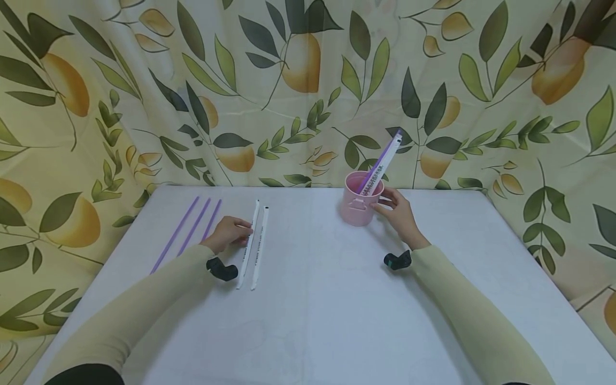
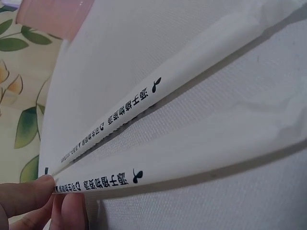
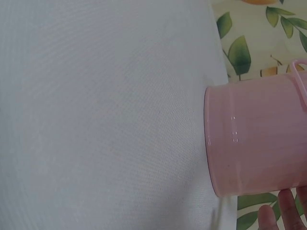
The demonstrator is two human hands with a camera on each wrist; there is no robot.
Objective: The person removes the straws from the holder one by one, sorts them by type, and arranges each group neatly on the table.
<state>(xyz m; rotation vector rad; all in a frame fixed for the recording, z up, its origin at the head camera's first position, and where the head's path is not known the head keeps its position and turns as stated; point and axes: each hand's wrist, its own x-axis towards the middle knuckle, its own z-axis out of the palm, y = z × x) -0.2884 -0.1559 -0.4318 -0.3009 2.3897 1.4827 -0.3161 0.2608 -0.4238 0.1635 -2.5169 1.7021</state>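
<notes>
My left hand (image 1: 228, 234) pinches a white paper-wrapped straw (image 1: 245, 263) between thumb and fingers, near its middle. In the left wrist view this straw (image 2: 206, 153) shows dark printed characters and a small leaf mark. A second wrapped straw (image 1: 260, 250) lies just to its right on the white table. At the back, right of centre, my right hand (image 1: 398, 214) holds the side of a pink bucket-shaped cup (image 1: 355, 213), thumb in front. Standing tilted in the cup are a white wrapped straw (image 1: 384, 163) and a purple straw (image 1: 380, 159). In the right wrist view, fingertips (image 3: 288, 206) meet the cup's wall.
Three purple straws lie side by side left of my left hand, the outermost straw (image 1: 174, 235) farthest left. A white cloth covers the table (image 1: 308, 321). Behind its back edge hangs a curtain (image 1: 308, 123) patterned with leaves and fruit.
</notes>
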